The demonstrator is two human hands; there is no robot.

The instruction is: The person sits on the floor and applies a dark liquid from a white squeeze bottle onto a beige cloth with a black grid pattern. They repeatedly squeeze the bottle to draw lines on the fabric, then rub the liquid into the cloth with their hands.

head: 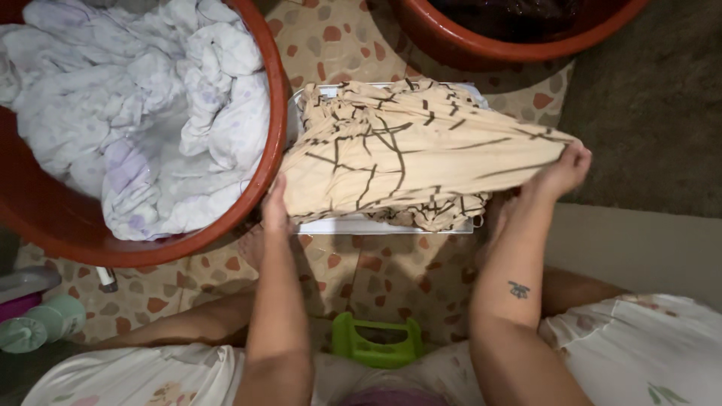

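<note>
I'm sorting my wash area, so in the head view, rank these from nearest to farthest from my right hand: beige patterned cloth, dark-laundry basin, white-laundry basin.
1. Beige patterned cloth, gripped by right hand.
2. Dark-laundry basin, top edge.
3. White-laundry basin, far left.

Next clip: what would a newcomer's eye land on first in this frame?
Most likely the beige cloth with dark line pattern, stretched across a white board at centre between the left hand and the right hand, which grip its two ends. Next, the big red basin at upper left, heaped with pale white and lilac laundry. A small green stool sits low in the middle.
</note>
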